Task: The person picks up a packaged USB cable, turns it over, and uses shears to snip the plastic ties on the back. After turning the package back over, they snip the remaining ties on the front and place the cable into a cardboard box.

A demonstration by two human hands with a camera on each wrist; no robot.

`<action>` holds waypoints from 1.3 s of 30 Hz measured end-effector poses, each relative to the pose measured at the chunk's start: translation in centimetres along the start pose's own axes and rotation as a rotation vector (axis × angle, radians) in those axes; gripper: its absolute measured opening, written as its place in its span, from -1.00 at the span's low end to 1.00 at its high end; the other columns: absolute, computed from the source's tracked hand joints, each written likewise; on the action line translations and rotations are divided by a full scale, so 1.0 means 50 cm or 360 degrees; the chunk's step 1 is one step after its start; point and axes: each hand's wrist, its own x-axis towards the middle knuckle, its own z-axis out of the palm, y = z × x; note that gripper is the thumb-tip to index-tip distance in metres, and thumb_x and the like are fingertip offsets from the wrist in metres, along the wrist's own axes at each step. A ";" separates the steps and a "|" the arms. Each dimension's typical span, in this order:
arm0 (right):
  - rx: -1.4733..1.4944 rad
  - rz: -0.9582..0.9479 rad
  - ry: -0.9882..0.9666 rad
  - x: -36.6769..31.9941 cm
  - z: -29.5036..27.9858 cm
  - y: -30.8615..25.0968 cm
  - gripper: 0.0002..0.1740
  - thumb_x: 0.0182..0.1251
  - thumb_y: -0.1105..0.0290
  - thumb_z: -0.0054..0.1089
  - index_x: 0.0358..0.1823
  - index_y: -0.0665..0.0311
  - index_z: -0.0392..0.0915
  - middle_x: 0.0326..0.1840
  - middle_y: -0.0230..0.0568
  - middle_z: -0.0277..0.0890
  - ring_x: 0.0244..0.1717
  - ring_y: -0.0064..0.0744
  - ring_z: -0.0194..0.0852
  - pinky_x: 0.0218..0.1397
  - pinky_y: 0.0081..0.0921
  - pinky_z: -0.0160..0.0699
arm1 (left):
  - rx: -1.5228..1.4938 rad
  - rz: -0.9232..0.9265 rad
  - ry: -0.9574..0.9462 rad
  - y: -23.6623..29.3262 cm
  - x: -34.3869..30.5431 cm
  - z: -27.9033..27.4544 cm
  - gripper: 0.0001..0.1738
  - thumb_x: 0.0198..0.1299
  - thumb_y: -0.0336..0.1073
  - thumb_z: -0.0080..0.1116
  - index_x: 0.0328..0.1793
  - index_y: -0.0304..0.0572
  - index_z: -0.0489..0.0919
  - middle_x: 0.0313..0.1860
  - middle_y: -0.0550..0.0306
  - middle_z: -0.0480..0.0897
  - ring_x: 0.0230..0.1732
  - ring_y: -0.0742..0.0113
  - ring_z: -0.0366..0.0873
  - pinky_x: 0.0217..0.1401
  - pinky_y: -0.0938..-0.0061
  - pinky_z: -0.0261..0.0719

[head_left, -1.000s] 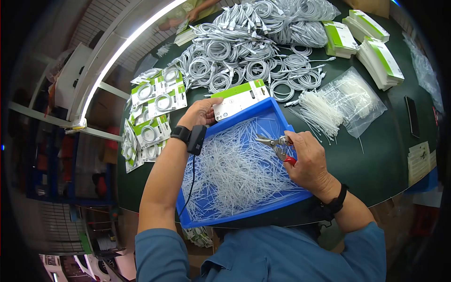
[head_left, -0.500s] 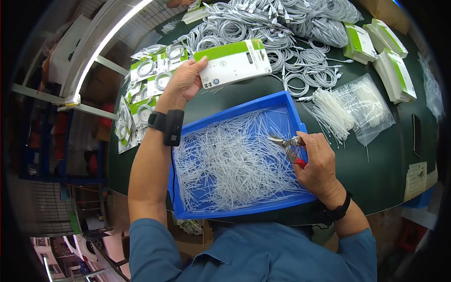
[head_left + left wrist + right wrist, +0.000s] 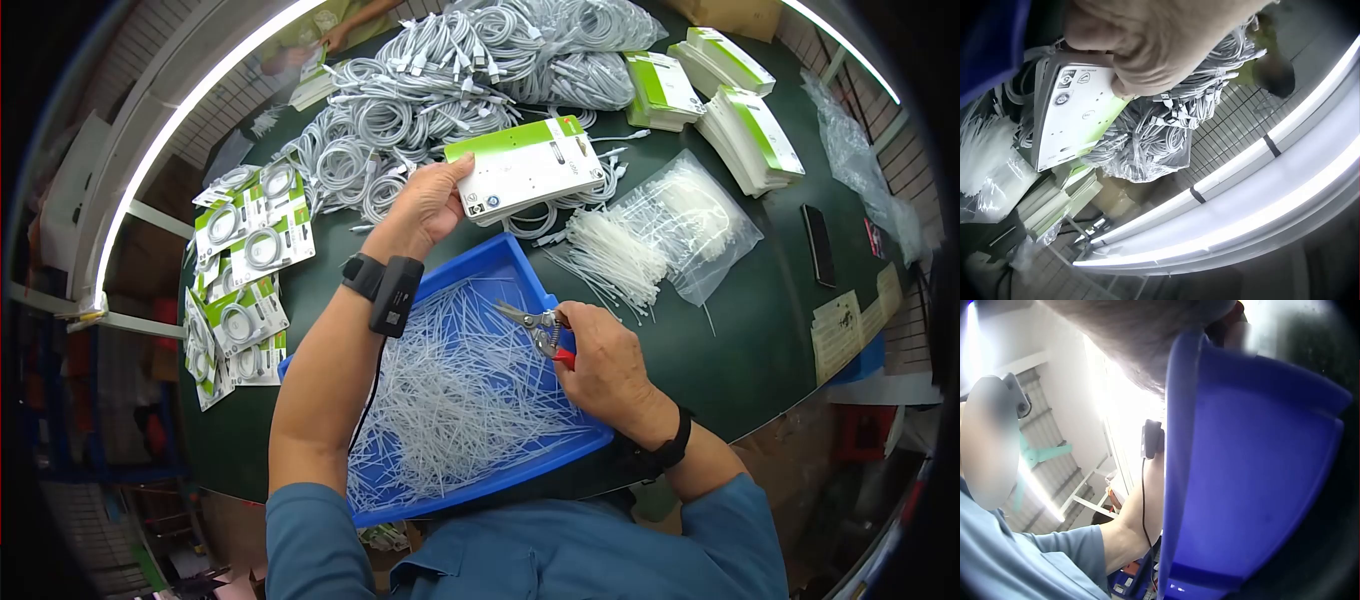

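In the head view my left hand (image 3: 432,202) pinches a stack of green-and-white cards (image 3: 530,170) by its left edge, above the far side of the blue tray (image 3: 525,262). The left wrist view shows the thumb on the printed face of the cards (image 3: 1079,115). My right hand (image 3: 612,368) grips red-handled cutters (image 3: 545,330) over the tray's right side, their blades pointing left above a heap of thin clear plastic strips (image 3: 440,400). In the right wrist view the tray's blue side (image 3: 1254,462) hides the cutters' blades.
Grey coiled cables (image 3: 400,110) pile up at the back. Packed cable cards (image 3: 245,250) lie left. White cable ties (image 3: 615,255), a clear bag (image 3: 705,215), card stacks (image 3: 750,140) and a phone (image 3: 818,245) are right. Another person's hand (image 3: 335,38) shows at the far edge.
My left hand has lifted the card stack off the tray's far edge and holds it above the table. The right hand keeps its hold on the cutters, and the head view has shifted.
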 end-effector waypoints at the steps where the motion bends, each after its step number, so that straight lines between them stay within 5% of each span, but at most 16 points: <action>1: 0.0014 0.0008 -0.0010 0.001 0.001 0.000 -0.44 0.11 0.51 0.51 0.16 0.25 0.48 -0.11 -0.03 0.58 -0.02 0.08 0.63 0.04 -0.03 0.64 | -0.0011 -0.0017 -0.0010 -0.008 0.011 0.007 -0.60 0.60 -0.33 0.18 0.38 -0.51 0.53 0.29 -0.22 0.70 0.27 0.03 0.72 0.44 0.10 0.70; 2: 0.0004 0.0092 -0.0088 0.001 -0.003 -0.003 -0.36 0.07 0.56 0.53 0.24 0.30 0.49 0.01 -0.01 0.65 0.07 0.09 0.69 0.13 -0.10 0.67 | -0.0054 -0.0032 -0.0012 -0.017 0.020 0.013 -0.60 0.62 -0.32 0.17 0.38 -0.52 0.52 0.30 -0.24 0.70 0.27 0.00 0.72 0.44 0.09 0.70; 6: 0.0027 -0.0001 -0.0002 0.001 0.004 0.002 -0.44 0.13 0.51 0.49 0.17 0.25 0.47 -0.14 -0.03 0.58 -0.06 0.08 0.64 -0.01 -0.04 0.66 | -0.0138 -0.0130 -0.0033 -0.037 0.028 0.054 -0.56 0.62 -0.32 0.15 0.47 -0.47 0.47 0.40 -0.22 0.66 0.39 0.02 0.67 0.53 0.14 0.65; 13: 0.0030 -0.0019 0.0011 0.001 0.002 0.005 -0.42 0.13 0.51 0.48 0.21 0.26 0.47 -0.15 -0.02 0.59 -0.07 0.10 0.66 -0.02 -0.02 0.68 | -0.0031 -0.0080 0.0011 -0.099 0.035 0.073 -0.57 0.61 -0.28 0.20 0.37 -0.53 0.51 0.30 -0.25 0.68 0.30 -0.02 0.70 0.44 0.11 0.68; 17: 0.0085 0.0056 -0.0060 0.000 -0.003 0.002 -0.41 0.16 0.52 0.46 0.24 0.25 0.46 -0.14 0.04 0.61 -0.08 0.16 0.69 -0.03 0.02 0.69 | 0.0305 -0.0025 0.0077 -0.074 0.029 0.069 -0.52 0.57 -0.24 0.28 0.37 -0.54 0.52 0.19 -0.18 0.71 0.21 0.10 0.71 0.31 0.26 0.70; 20: 0.0200 0.0125 -0.0114 0.001 -0.003 0.005 -0.40 0.18 0.56 0.44 0.27 0.25 0.46 -0.09 0.10 0.64 -0.06 0.24 0.70 -0.02 0.05 0.69 | 0.0665 -0.0016 0.0008 -0.014 -0.003 0.054 -0.43 0.50 -0.19 0.38 0.39 -0.54 0.52 0.24 -0.16 0.70 0.25 0.10 0.69 0.40 0.22 0.66; 23: 0.0232 0.0024 0.0043 0.007 0.014 0.013 -0.40 0.17 0.60 0.43 0.26 0.27 0.46 -0.06 0.13 0.65 -0.05 0.29 0.69 0.01 0.07 0.67 | 0.0786 0.0286 0.0153 0.045 -0.100 0.023 -0.35 0.45 -0.13 0.43 0.43 -0.50 0.51 0.27 -0.10 0.65 0.29 0.13 0.65 0.42 0.20 0.64; 24: 0.0221 0.0008 0.0050 0.013 0.013 0.008 -0.41 0.16 0.62 0.44 0.24 0.28 0.47 -0.04 0.14 0.65 -0.06 0.30 0.69 0.02 0.07 0.66 | 0.0767 0.0254 -0.0001 0.069 -0.136 -0.008 -0.33 0.44 -0.11 0.46 0.47 -0.42 0.50 0.30 -0.03 0.62 0.28 0.20 0.64 0.38 0.25 0.66; 30: 0.0069 -0.0181 0.0001 0.040 0.034 0.022 -0.53 0.20 0.59 0.41 0.14 0.33 0.47 -0.11 0.20 0.67 -0.06 0.34 0.68 0.01 0.12 0.63 | 0.0839 0.0507 0.0199 0.119 -0.506 -0.080 -0.50 0.51 -0.25 0.34 0.44 -0.35 0.54 0.25 0.01 0.67 0.23 0.28 0.67 0.31 0.32 0.71; 35: 0.0033 -0.0309 0.0046 0.066 0.048 0.046 -0.58 0.25 0.55 0.38 0.14 0.36 0.51 -0.14 0.27 0.71 -0.07 0.39 0.70 0.02 0.11 0.65 | 0.0781 0.0810 0.0152 0.002 -0.828 0.054 -0.57 0.43 -0.44 0.33 0.38 -0.37 0.58 0.20 -0.03 0.73 0.17 0.22 0.74 0.27 0.28 0.74; 39: -0.0006 -0.0375 0.0107 0.097 0.064 0.080 -0.50 0.25 0.52 0.38 0.24 0.39 0.52 -0.09 0.34 0.73 -0.02 0.47 0.71 0.07 0.10 0.69 | 0.1472 0.1201 -0.0176 -0.065 -0.997 0.179 -0.66 0.30 -0.59 0.38 0.19 -0.41 0.68 0.14 -0.19 0.75 0.12 0.03 0.79 0.17 0.19 0.78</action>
